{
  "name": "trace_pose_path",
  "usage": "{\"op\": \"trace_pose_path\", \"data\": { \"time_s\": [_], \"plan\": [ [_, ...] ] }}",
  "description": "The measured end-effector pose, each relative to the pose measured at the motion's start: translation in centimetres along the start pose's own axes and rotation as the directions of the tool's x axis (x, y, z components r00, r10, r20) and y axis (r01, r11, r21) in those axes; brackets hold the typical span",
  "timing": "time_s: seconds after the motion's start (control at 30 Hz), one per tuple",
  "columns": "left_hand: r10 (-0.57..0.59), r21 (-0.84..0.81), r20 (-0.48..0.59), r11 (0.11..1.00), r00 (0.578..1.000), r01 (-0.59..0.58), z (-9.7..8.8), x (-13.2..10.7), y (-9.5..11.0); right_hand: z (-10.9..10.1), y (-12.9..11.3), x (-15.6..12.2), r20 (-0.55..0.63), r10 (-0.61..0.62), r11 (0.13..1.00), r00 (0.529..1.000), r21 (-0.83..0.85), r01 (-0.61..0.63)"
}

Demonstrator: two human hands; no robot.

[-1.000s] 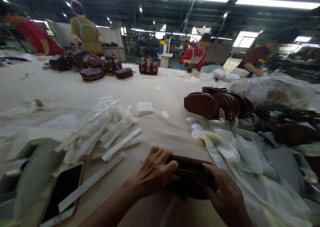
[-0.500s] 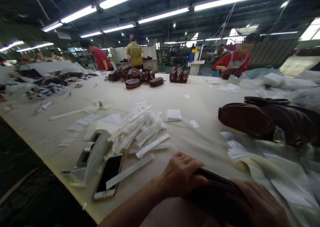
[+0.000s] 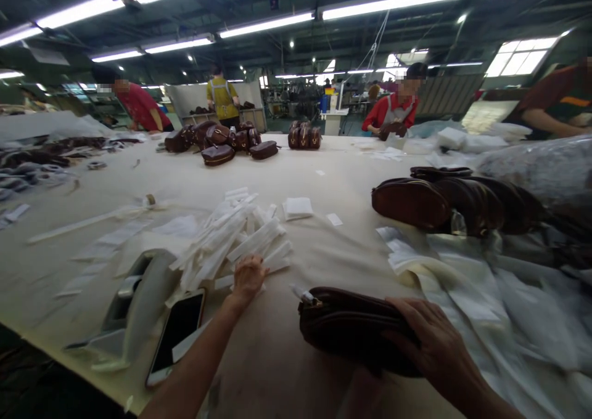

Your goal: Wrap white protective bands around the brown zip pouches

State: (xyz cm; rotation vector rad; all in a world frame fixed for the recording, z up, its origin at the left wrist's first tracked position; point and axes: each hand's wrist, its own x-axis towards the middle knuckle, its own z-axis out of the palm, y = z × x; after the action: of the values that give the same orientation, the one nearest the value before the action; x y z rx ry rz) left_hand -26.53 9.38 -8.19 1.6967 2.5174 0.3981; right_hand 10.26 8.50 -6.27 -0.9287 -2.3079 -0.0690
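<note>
1. Closest in, the right hand (image 3: 435, 339) grasps one end of a dark brown pouch (image 3: 346, 326), which sits at the near side of the white-topped table (image 3: 345, 182), its zip end turned toward the left hand.
2. Just beyond, the left hand (image 3: 250, 276) has its fingers curled at the edge of a heap of white strips (image 3: 226, 240); whether a strip is pinched there cannot be told. The step in hand looks like fetching a strip while the pouch is kept steady. The next move probably calls for drawing a single strip clear; as they overlap, several could come together.
3. Left of that forearm lie a phone (image 3: 178, 333), with a strip partly over it, and a tape dispenser (image 3: 143, 302), both crowding that side.
4. Past the pouch on the right, rumpled white sheets (image 3: 444, 271) hem in the working space.
5. Further back come a small stack of white squares (image 3: 297, 207) and a row of brown bags (image 3: 409, 203).
6. Farthest off, more bags (image 3: 219, 154) stand near the opposite edge, where a co-worker in red and grey (image 3: 395, 111) handles another.
</note>
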Motion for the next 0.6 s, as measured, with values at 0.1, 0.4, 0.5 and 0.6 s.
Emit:
{"op": "trace_pose_path", "data": {
  "time_s": [0.1, 0.4, 0.5, 0.6],
  "plan": [
    [0.005, -0.103, -0.016, 0.995, 1.0, -0.007, -2.2, -0.3, 1.3, -0.4, -0.7, 0.1, -0.042, 0.026, 1.0, 0.999, -0.013, -0.026],
    [0.737, -0.334, -0.366, 0.466, 0.568, -0.819, -8.3, -6.9, 12.1, 0.0, -1.8, -0.7, -0.338, 0.183, 0.983, 0.923, 0.038, -0.181],
    [0.819, -0.224, -0.276, 0.455, 0.504, -0.862, -6.7, -7.8, 14.2, 0.0, -2.0, -1.1, -0.41, 0.225, 0.972, 0.884, 0.034, -0.231],
    [0.852, -0.162, -0.208, 0.455, 0.481, -0.875, -5.4, -8.0, 14.7, -0.4, -2.1, -1.5, -0.459, 0.196, 0.97, 0.867, -0.038, -0.239]
  ]
}}
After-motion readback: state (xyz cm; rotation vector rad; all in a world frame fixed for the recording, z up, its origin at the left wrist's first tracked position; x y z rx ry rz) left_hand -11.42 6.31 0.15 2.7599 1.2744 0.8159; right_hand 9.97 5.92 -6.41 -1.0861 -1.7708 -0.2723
